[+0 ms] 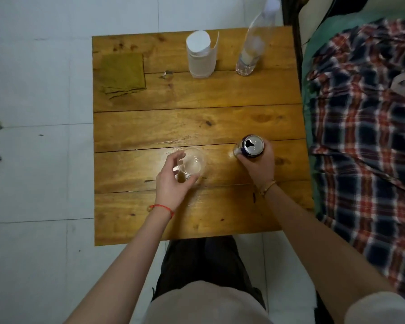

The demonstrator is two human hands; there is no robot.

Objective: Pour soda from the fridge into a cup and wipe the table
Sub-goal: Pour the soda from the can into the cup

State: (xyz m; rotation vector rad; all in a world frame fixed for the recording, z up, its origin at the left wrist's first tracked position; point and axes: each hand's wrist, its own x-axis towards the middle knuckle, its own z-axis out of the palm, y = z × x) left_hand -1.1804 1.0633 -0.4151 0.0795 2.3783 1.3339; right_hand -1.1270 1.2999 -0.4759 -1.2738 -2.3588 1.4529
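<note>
A clear plastic cup [193,163] stands upright on the wooden table [197,127], near its front. My left hand [172,177] curls around the cup's left and near side, thumb and fingers touching it. To the right stands a dark blue soda can [251,146], upright, with its tab opened. My right hand [257,163] grips the can from the near side. The cup looks empty. A folded olive-green cloth [122,74] lies flat at the table's far left corner.
A white paper towel roll [200,54] and a clear plastic bottle [254,47] stand at the table's far edge. A bed with a plaid blanket [365,136] runs along the right side. White tiled floor lies to the left.
</note>
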